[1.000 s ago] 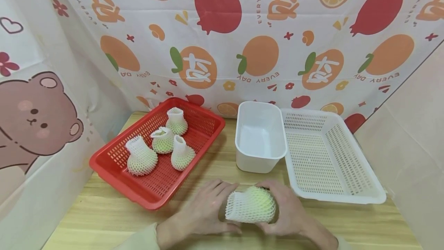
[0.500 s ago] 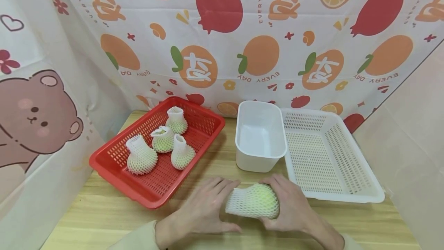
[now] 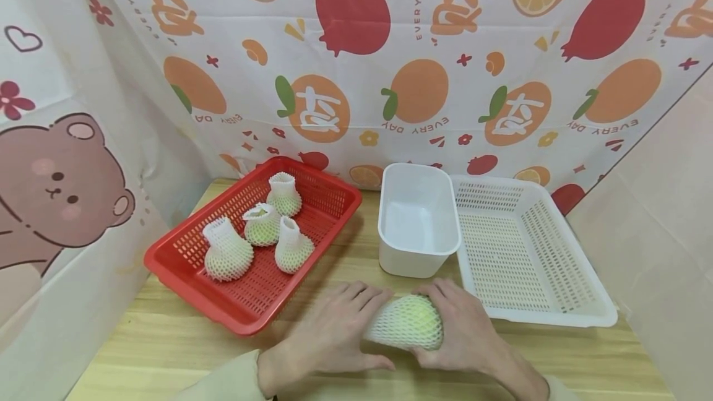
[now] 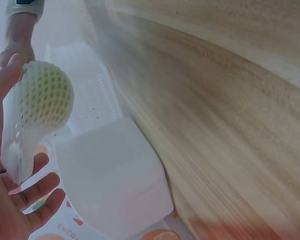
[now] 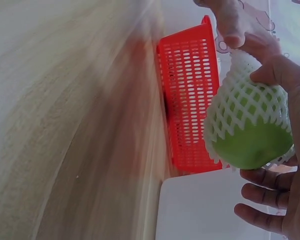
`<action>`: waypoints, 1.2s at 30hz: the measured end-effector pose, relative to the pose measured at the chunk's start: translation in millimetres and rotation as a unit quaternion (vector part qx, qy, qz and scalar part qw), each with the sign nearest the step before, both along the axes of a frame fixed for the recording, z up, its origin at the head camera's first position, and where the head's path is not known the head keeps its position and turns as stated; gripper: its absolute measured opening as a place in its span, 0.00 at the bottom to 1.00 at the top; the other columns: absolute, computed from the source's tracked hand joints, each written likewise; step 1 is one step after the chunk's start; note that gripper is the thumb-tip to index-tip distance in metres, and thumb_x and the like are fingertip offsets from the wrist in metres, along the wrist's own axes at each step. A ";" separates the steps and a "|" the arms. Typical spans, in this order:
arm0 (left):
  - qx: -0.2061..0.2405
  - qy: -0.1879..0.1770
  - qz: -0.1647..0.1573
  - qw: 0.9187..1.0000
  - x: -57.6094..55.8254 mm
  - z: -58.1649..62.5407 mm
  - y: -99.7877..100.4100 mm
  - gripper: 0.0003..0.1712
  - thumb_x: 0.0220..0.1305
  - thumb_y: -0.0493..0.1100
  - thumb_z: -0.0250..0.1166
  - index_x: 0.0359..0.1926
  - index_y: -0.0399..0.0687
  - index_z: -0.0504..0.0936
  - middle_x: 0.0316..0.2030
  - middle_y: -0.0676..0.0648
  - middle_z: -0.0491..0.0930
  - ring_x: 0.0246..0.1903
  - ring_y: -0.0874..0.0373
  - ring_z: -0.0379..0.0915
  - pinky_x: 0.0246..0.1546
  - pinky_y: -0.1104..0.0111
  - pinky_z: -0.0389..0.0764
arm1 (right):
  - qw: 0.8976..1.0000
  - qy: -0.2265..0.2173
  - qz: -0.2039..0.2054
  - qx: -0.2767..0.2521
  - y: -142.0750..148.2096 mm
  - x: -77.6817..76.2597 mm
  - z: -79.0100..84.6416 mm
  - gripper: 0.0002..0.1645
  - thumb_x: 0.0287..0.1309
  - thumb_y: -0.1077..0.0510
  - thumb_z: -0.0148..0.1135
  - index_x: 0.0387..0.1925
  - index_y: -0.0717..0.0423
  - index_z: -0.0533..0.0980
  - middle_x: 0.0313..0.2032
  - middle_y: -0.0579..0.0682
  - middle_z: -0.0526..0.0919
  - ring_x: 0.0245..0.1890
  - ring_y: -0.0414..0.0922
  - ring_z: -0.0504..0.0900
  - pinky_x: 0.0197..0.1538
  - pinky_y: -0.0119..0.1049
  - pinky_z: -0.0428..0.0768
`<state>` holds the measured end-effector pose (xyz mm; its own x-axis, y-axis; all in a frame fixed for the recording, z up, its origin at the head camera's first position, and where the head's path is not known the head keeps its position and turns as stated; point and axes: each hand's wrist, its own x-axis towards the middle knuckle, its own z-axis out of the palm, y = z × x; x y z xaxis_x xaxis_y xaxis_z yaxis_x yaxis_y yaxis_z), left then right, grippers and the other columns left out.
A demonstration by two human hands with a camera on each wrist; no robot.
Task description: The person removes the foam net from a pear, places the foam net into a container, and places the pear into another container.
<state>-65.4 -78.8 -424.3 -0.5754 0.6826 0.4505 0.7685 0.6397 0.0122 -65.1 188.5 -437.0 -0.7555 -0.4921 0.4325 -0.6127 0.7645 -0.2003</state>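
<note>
A round green fruit in a white foam net (image 3: 411, 322) lies sideways between my hands, low in the head view. My right hand (image 3: 461, 330) grips its round end, thumb on one side and fingers on the other; the right wrist view shows the bare green base (image 5: 252, 145) out of the net. My left hand (image 3: 334, 330), thumb and fingers spread, is around the narrow open neck of the net (image 4: 17, 155). Its fingers look relaxed, and they cover part of the neck in the head view.
A red basket (image 3: 239, 329) on the left holds several net-wrapped fruits (image 3: 228, 252). Ahead stands a deep white tub (image 3: 414, 260), with a shallow white basket (image 3: 548, 317) against its right side. A printed cloth (image 3: 362, 98) hangs behind the wooden table (image 3: 145, 351).
The fruit has tilted and risen slightly since a second ago. Over the last half second my left hand has moved right, over the net's neck, while the right hand keeps its grip.
</note>
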 end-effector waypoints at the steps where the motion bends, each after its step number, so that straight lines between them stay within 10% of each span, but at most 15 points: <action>1: -0.003 -0.001 0.001 1.000 0.1 -0.4 0.8 0.61 0.42 0.86 0.71 0.67 0.51 0.76 0.55 0.56 0.84 0.54 0.59 0.80 0.58 0.62 0.83 | 1.000 -0.001 -0.001 0.001 -1.1 0.1 0.4 0.53 0.18 0.32 0.83 0.54 0.44 0.79 0.45 0.37 0.83 0.43 0.33 0.79 0.44 0.32 0.83; 36: 0.023 0.079 0.025 0.996 -4.1 -18.5 21.7 0.58 0.29 0.79 0.79 0.60 0.52 0.80 0.40 0.56 0.83 0.40 0.60 0.79 0.44 0.66 0.81 | 0.995 -0.088 -0.021 -0.052 -25.2 2.1 2.4 0.48 0.34 0.18 0.77 0.54 0.38 0.80 0.45 0.30 0.82 0.43 0.29 0.76 0.41 0.27 0.76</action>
<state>-69.5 -57.2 -442.8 -0.5284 0.6304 0.5687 0.7298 0.6795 -0.0752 -63.0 163.3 -434.6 -0.8427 -0.4186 0.3385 -0.5295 0.7579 -0.3811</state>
